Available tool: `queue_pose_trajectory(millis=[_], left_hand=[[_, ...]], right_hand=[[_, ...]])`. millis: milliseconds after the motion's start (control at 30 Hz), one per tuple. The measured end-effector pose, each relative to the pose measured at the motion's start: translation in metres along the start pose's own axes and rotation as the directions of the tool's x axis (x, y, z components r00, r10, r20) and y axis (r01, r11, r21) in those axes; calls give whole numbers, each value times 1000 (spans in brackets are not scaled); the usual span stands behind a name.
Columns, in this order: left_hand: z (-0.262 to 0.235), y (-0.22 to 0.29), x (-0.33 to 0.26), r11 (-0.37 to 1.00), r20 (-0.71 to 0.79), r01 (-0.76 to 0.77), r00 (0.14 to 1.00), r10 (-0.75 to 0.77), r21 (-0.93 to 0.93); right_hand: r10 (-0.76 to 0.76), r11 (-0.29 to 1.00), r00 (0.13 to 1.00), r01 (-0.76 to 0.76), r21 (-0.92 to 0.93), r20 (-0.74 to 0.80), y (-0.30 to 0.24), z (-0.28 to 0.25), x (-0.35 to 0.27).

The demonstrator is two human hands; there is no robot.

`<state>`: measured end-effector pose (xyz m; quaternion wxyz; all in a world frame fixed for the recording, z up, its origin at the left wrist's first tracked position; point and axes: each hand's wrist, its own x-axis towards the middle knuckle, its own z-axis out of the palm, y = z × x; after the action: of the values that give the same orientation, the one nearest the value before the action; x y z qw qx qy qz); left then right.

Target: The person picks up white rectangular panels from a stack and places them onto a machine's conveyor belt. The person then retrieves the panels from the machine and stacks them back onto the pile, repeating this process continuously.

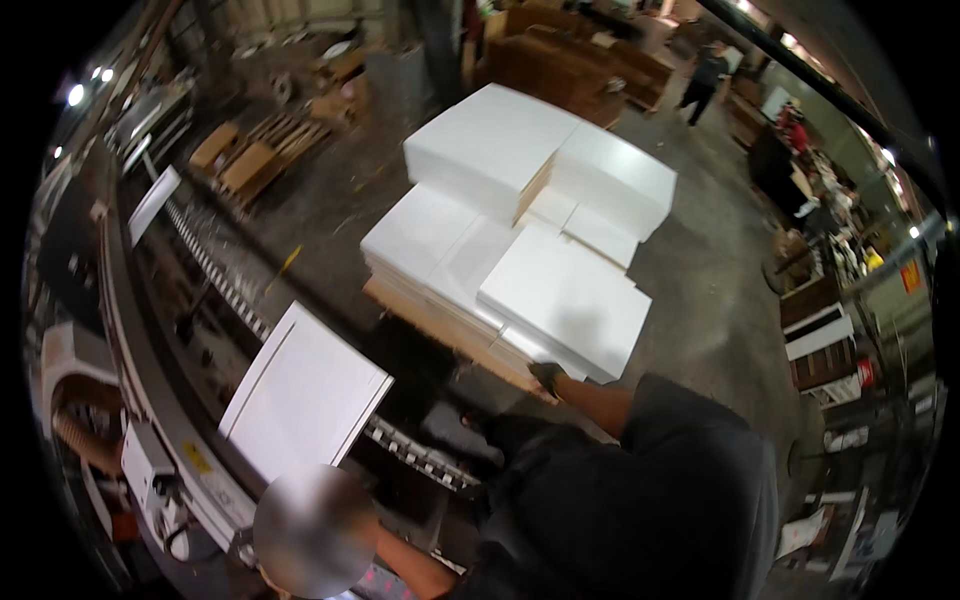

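A pallet stack of white panels (440, 240) stands ahead of me, in piles of different heights. One loose-looking white panel (570, 285) lies turned at an angle on its near right part. My right hand (546, 378), in a dark glove, is at the near lower edge of this stack; whether its fingers grip a panel is not clear. At the lower left, a white panel (305, 390) with a dark line along one side lies over a conveyor. My left forearm (415, 568) reaches toward that panel's near end, where a blurred round patch hides the hand.
A long machine (150, 350) with a roller track (215, 270) runs along my left, with another white panel (153, 205) farther up it. Cardboard boxes (245, 170) lie on a pallet beyond. A person (706, 80) is at the far right, near cluttered shelving (830, 190).
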<state>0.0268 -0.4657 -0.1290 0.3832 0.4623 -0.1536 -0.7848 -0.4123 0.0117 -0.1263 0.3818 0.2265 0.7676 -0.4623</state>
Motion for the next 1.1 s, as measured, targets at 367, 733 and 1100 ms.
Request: queue_pose_trajectory(millis=[367, 733, 1100], left_hand=[[102, -175, -160, 639, -6, -60, 995, 100, 767], [103, -181, -149, 443, -162, 3, 933, 323, 897], [221, -267, -203, -463, 403, -32, 549, 733, 886]], right_hand=[[132, 963, 887, -220, -153, -442, 153, -182, 35], [302, 952, 703, -253, 170, -644, 120, -227, 100], [125, 960, 911, -11, 280, -392, 170, -252, 137]])
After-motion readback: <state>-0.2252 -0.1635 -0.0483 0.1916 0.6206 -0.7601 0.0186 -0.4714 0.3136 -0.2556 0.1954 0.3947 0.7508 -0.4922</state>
